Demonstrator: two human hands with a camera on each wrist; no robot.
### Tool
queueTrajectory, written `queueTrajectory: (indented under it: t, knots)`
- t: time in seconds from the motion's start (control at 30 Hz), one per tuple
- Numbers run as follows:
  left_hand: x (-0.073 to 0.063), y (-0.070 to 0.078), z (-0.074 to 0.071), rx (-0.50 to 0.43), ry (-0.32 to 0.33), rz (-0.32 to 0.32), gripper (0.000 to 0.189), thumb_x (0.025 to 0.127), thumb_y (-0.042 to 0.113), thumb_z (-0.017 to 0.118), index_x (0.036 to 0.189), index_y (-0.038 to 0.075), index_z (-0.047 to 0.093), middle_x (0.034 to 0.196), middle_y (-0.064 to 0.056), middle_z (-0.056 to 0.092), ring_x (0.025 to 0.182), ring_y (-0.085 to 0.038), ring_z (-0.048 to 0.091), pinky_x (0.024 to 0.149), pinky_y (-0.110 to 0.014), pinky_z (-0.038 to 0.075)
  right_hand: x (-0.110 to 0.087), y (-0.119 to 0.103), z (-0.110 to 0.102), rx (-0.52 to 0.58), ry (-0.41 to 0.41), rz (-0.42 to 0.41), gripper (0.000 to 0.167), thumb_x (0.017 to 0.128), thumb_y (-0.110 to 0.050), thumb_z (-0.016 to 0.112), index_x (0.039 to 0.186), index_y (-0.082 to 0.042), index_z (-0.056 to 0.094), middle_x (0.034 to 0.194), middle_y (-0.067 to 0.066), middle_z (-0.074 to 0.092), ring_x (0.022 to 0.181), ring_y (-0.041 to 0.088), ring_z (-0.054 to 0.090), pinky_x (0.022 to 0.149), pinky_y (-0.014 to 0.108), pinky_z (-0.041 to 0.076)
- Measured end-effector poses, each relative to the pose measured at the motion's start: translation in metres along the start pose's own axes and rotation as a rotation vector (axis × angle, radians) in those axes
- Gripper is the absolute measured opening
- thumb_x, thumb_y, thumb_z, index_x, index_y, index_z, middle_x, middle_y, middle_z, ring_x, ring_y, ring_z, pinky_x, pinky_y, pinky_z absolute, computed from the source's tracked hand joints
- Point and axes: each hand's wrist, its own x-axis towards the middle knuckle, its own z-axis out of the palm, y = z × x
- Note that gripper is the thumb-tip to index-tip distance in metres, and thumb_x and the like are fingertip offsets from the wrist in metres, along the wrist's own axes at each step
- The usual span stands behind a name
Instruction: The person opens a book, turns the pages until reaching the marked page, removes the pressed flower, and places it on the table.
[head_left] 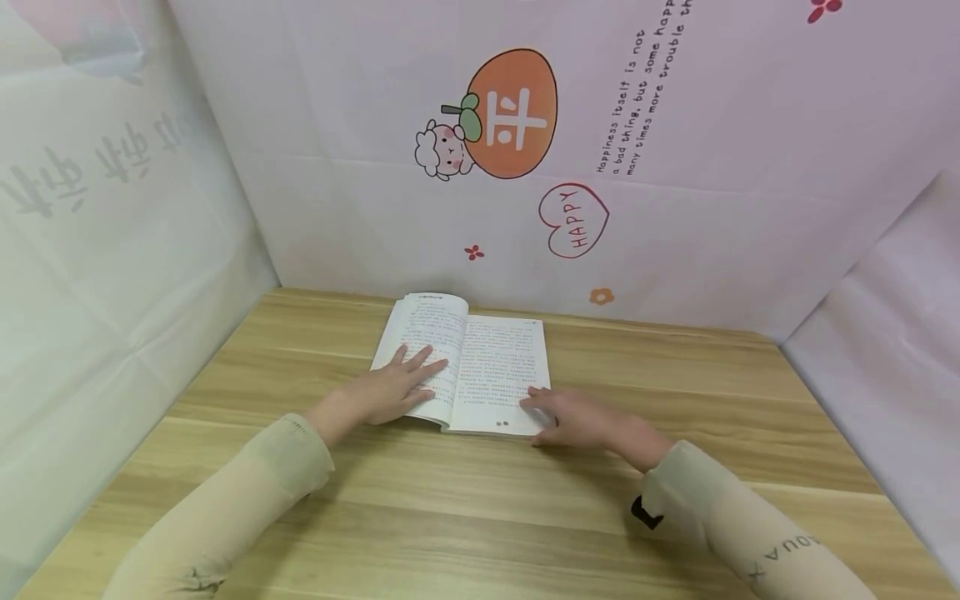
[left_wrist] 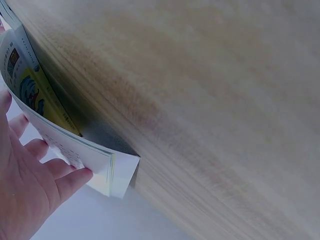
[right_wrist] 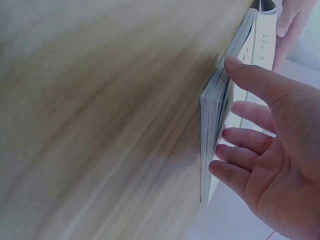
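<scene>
An open book [head_left: 501, 367] lies on the wooden table, small print covering its pages. The left-hand stack of pages bows up near the spine. My left hand [head_left: 392, 390] rests with spread fingers on the left page. From the left wrist view, that side of the book [left_wrist: 65, 132] is raised off the table, and a yellow illustrated cover shows beneath. My right hand [head_left: 573, 418] is at the lower right corner, fingers over the right page. In the right wrist view, the thumb of the right hand [right_wrist: 272, 132] is at the book's near edge; its fingers are loosely bent.
The wooden table [head_left: 480, 517] extends around the book on all sides. White printed cloth [head_left: 360, 200] hangs behind it, with an orange fruit drawing and a heart. More white cloth [head_left: 112, 275] closes off the left side, and another sheet [head_left: 892, 333] the right.
</scene>
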Motion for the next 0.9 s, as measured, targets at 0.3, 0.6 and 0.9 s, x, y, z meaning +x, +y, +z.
queueTrajectory:
  t: [0.3, 0.6, 0.9]
  knots:
    - [0.000, 0.000, 0.000, 0.000, 0.009, 0.010, 0.061, 0.111, 0.043, 0.041, 0.165, 0.021, 0.024, 0.170, -0.016, 0.011, 0.150, -0.055, 0.003, 0.113, -0.068, 0.028, 0.000, 0.000, -0.006, -0.003, -0.031, 0.016, 0.058, 0.093, -0.025, 0.078, 0.143, -0.003, 0.059, 0.154, 0.023, 0.045, 0.139, 0.034, 0.048, 0.105, 0.045, 0.045]
    - [-0.001, 0.001, -0.002, -0.005, 0.010, 0.013, 0.061, 0.111, 0.042, 0.042, 0.165, 0.020, 0.024, 0.170, -0.016, 0.011, 0.150, -0.055, 0.004, 0.114, -0.068, 0.027, -0.002, 0.004, -0.011, 0.026, -0.082, 0.019, 0.060, 0.093, -0.023, 0.078, 0.145, -0.002, 0.057, 0.156, 0.021, 0.042, 0.144, 0.038, 0.040, 0.115, 0.051, 0.036]
    - [0.000, 0.000, -0.001, -0.012, 0.012, 0.019, 0.061, 0.111, 0.042, 0.041, 0.165, 0.020, 0.024, 0.170, -0.017, 0.011, 0.150, -0.056, 0.004, 0.113, -0.069, 0.027, 0.000, 0.008, -0.016, 0.016, -0.122, -0.026, 0.056, 0.094, -0.021, 0.077, 0.143, 0.002, 0.058, 0.155, 0.024, 0.042, 0.143, 0.041, 0.041, 0.115, 0.054, 0.035]
